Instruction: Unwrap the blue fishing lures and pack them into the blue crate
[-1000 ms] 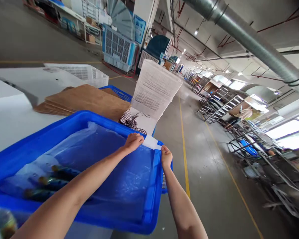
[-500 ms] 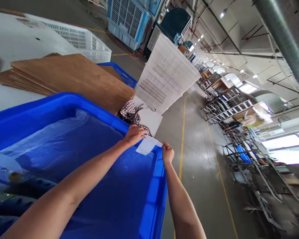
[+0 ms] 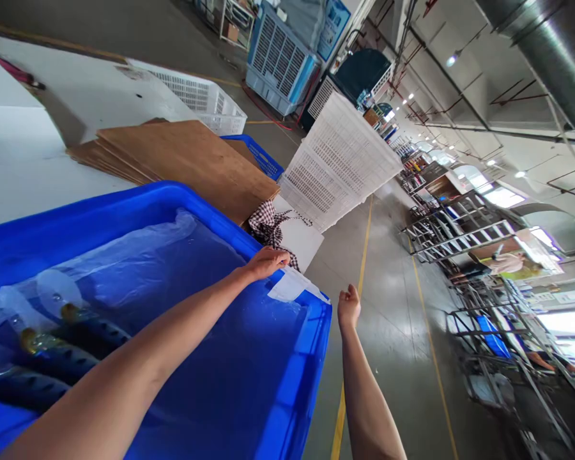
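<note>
A big blue plastic tub (image 3: 316,345) fills the lower left, its inside lined with clear film (image 3: 172,233). On its far corner a white sheet (image 3: 286,287) hangs over the inner wall, and a whitish strip (image 3: 309,287) runs along the rim. My left hand (image 3: 267,262) is closed at the strip's left end; its fingertips are partly hidden. My right hand (image 3: 349,308) is a loose fist in the air, just right of the rim and apart from it, with nothing visible in it. Dark cylindrical pieces with whitish discs (image 3: 60,361) lie in the tub, partly behind my left forearm.
Flat brown cardboard sheets (image 3: 182,160) are stacked beyond the tub, next to a checked cloth (image 3: 264,223). A tall white slatted crate (image 3: 338,163) stands behind. Metal racks (image 3: 460,236) and a person (image 3: 505,262) are across the yellow-lined floor (image 3: 388,332).
My right hand has come off the strip's end at the rim and moved right. My left hand has stayed by the strip, with its fingers more curled. The view has shifted slightly.
</note>
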`<action>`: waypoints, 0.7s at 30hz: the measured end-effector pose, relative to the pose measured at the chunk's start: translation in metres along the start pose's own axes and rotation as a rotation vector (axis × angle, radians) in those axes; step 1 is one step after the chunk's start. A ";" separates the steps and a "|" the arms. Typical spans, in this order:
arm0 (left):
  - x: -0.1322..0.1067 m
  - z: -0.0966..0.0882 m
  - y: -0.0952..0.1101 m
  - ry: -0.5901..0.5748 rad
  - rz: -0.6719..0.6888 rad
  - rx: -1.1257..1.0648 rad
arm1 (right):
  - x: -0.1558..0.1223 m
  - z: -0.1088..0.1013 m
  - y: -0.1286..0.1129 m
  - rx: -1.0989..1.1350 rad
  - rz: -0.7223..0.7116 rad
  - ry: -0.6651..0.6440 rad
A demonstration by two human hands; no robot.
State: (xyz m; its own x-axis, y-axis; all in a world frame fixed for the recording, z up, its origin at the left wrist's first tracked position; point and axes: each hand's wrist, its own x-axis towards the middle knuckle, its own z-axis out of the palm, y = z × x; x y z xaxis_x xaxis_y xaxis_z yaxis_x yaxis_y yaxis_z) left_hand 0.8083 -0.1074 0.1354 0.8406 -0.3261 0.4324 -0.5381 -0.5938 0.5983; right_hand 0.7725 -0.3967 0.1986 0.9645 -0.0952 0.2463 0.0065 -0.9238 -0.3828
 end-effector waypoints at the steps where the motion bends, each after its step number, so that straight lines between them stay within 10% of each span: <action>1: 0.001 0.000 -0.001 0.004 -0.006 0.000 | -0.001 0.003 -0.011 -0.020 -0.077 -0.013; 7: -0.004 -0.006 -0.001 0.078 -0.118 0.049 | -0.003 0.058 -0.087 -0.134 -0.605 -0.349; 13: -0.053 -0.024 0.019 0.332 -0.437 0.156 | 0.006 0.065 -0.092 -0.252 -0.740 -0.409; 21: -0.227 -0.001 0.174 0.468 -0.728 0.052 | 0.016 0.079 -0.112 -0.254 -0.705 -0.374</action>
State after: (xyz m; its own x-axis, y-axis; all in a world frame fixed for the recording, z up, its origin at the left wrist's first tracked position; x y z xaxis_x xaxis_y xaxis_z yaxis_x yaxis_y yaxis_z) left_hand 0.5235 -0.1357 0.1418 0.8568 0.4776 0.1942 0.1366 -0.5735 0.8077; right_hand 0.8080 -0.2650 0.1751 0.7809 0.6242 0.0242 0.6247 -0.7804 -0.0261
